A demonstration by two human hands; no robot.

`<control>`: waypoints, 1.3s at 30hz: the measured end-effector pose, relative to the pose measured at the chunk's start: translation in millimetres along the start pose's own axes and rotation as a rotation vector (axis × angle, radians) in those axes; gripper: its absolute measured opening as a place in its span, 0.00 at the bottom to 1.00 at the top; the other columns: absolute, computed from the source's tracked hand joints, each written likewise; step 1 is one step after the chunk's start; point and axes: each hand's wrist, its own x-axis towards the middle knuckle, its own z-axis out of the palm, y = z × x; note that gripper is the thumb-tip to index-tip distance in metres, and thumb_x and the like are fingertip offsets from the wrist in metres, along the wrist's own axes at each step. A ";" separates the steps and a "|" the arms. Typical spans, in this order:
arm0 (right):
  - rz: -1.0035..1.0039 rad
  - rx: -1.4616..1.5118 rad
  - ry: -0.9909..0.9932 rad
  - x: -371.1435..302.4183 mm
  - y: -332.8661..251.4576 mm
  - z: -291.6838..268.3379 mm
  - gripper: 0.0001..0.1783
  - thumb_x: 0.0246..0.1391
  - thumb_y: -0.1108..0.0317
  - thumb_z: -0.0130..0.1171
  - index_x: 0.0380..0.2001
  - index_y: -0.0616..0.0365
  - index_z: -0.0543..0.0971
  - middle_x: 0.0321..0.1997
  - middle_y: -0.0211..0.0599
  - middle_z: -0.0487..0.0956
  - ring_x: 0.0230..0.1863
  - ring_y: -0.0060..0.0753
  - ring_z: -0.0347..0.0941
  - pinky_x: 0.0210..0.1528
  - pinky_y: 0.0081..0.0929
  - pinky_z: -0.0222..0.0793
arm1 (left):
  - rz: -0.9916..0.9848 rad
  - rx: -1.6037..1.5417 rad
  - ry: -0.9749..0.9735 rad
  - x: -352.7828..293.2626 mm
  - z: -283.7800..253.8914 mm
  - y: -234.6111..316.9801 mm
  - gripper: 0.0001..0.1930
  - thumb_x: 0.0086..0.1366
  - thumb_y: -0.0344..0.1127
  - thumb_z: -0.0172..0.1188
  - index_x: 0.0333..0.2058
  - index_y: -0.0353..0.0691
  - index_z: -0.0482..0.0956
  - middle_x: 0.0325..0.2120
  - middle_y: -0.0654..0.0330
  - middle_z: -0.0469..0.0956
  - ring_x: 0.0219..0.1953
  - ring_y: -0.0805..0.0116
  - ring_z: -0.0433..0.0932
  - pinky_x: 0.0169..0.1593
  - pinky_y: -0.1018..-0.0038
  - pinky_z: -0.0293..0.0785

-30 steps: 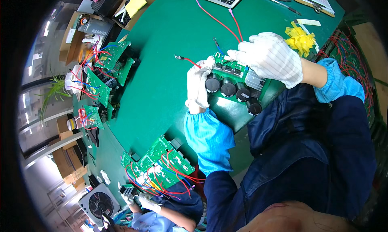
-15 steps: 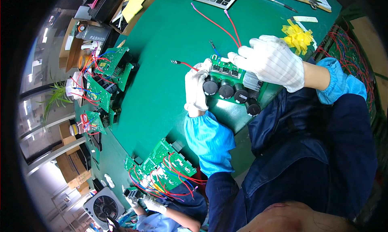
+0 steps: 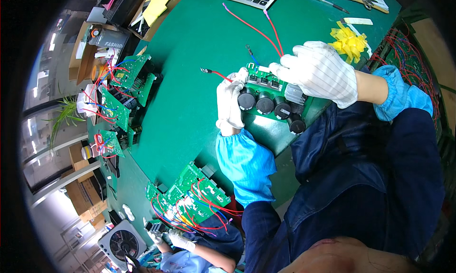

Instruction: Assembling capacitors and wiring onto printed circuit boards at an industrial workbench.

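Over the last second little had changed in the grip itself: the green circuit board with its row of black cylindrical capacitors had stayed between the two white-gloved hands, held just above the near edge of the green table; only the framing had drifted a little, so the work appeared to be a steady inspection or fitting rather than a transfer; the left hand was wrapped round the board's left end, fingers together and clamped on its edge; the right hand lay over the far right side of the board, fingers curled down onto it, though whether they pinched a part or merely pressed could not be told from this angle; a red wire trailed from the board's far left corner. As for containers, a cardboard box at the far left held yellow paper and flat items; racks on the left carried upright wired boards; more wired boards lay near, by another worker's gloved hand.
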 end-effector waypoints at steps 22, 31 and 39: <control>0.010 -0.064 0.041 -0.3 -2.6 3.2 0.07 0.49 0.63 0.57 0.33 0.46 0.79 0.27 0.27 0.73 0.30 0.26 0.74 0.32 0.26 0.70 | 0.170 0.067 -0.100 -1.9 0.3 4.4 0.17 0.70 0.38 0.53 0.42 0.25 0.79 0.38 0.57 0.79 0.37 0.72 0.75 0.44 0.78 0.70; 0.004 -0.022 -0.022 -3.6 4.0 -3.3 0.06 0.48 0.65 0.58 0.32 0.47 0.79 0.27 0.27 0.73 0.30 0.28 0.74 0.34 0.28 0.70 | 0.060 0.106 -0.019 -0.2 1.0 0.9 0.17 0.64 0.28 0.45 0.43 0.24 0.80 0.39 0.54 0.80 0.42 0.68 0.78 0.48 0.77 0.71; -0.020 -0.058 0.012 -5.2 -0.8 -2.9 0.19 0.43 0.69 0.57 0.43 0.52 0.79 0.29 0.28 0.75 0.31 0.29 0.73 0.37 0.28 0.68 | 0.177 0.157 -0.036 -5.4 4.9 5.5 0.16 0.64 0.29 0.46 0.42 0.24 0.80 0.35 0.57 0.79 0.39 0.70 0.77 0.45 0.77 0.70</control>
